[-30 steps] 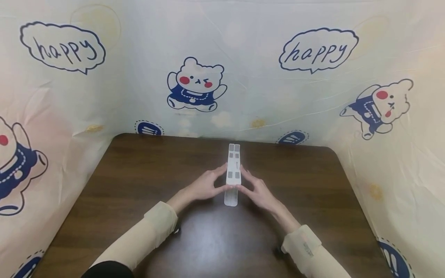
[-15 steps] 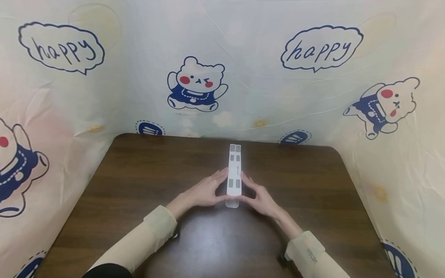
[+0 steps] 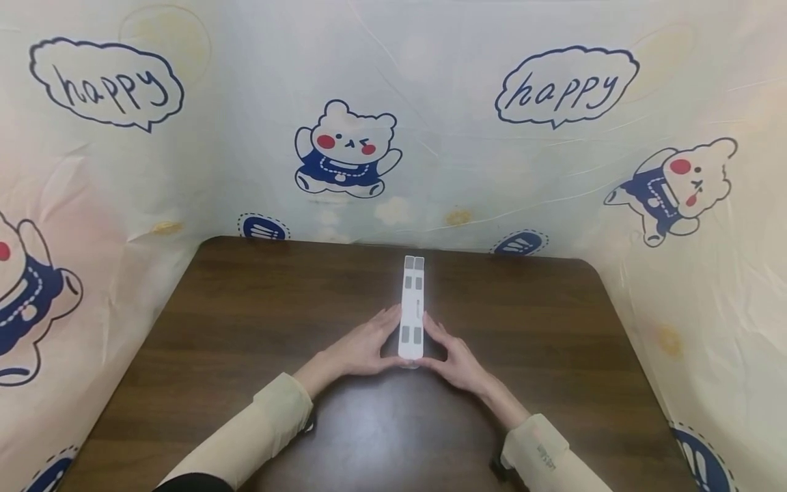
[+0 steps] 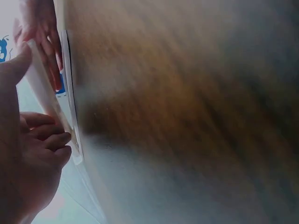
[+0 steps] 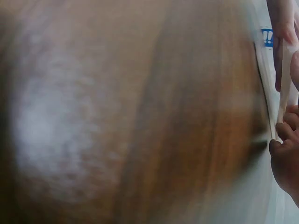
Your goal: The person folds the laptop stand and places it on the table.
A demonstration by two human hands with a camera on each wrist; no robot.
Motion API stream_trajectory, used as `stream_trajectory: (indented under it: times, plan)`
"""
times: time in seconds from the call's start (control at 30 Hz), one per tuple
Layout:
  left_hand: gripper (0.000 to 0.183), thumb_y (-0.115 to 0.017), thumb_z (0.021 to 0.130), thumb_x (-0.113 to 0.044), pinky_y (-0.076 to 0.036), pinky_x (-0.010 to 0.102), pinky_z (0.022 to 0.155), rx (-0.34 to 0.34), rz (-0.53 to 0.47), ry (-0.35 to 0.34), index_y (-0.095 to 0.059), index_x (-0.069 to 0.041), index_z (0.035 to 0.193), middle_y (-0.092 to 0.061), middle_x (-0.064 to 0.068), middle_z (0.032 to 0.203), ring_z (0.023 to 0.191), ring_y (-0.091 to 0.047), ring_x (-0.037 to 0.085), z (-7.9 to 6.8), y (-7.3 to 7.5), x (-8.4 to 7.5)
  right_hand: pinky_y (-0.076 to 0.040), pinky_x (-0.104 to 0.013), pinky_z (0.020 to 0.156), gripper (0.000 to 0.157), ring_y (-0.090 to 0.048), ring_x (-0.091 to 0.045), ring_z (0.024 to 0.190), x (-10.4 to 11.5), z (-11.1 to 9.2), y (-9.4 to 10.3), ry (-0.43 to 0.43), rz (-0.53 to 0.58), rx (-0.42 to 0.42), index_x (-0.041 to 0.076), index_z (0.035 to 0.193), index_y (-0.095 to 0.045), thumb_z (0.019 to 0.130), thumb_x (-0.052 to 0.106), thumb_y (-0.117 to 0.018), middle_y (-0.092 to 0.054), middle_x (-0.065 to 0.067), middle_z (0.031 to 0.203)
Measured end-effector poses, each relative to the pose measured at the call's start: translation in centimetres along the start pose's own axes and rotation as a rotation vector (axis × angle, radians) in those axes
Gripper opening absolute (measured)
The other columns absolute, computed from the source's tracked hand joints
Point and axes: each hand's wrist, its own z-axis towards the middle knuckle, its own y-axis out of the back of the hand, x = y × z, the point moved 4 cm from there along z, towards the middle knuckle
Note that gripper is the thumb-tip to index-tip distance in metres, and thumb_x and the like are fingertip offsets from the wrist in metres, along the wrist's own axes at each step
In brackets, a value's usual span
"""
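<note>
A long white folding laptop stand [image 3: 412,307] with grey pads lies lengthwise in front of me, mid-table. Its far end is split into two prongs. My left hand [image 3: 364,344] holds its left side, thumb at the near end and fingers farther along. On the opposite side my right hand [image 3: 462,362] grips it the same way, the thumbs nearly meeting. The left wrist view catches the stand [image 4: 44,88] as a slanted pale strip between thumb and curled fingers. At the right wrist view's edge, part of the stand [image 5: 285,81] shows beside the right hand [image 5: 287,154].
The dark wooden table [image 3: 258,294] has rounded far corners. A pale cloth printed with bears [image 3: 347,150] and speech bubbles hangs around its back and sides. Light reflects off the tabletop between the forearms.
The stand's raised near end has come down towards me, covering the lower piece that stuck out beneath it. Both hands moved down and nearer with it, keeping hold.
</note>
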Motion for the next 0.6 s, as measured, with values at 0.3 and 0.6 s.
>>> stream_trajectory:
  times: [0.3,0.6]
  plan:
    - [0.113,-0.079,0.098,-0.056,-0.025,0.054,0.139,0.037,0.063,0.029,-0.022,0.011,0.169,-0.024,0.03,0.179,0.169,-0.027,0.043,-0.4,-0.6,-0.1,-0.031,-0.063,0.134,0.091,-0.034,-0.056,0.161,-0.9,-0.2,-1.4,0.043,-0.052,-0.019,0.015,0.172,-0.037,0.099,0.047,-0.081,-0.035,-0.019,0.177]
    - [0.111,-0.079,0.098,-0.055,-0.024,0.051,0.14,0.063,0.09,0.039,-0.025,0.011,0.169,-0.023,0.029,0.179,0.17,-0.026,0.04,0.4,-2.1,-0.8,-0.025,-0.063,0.135,0.092,-0.037,-0.042,0.164,0.8,-1.2,-0.6,-0.069,-0.17,0.015,-0.001,0.167,-0.04,0.094,0.027,-0.089,-0.036,-0.023,0.176]
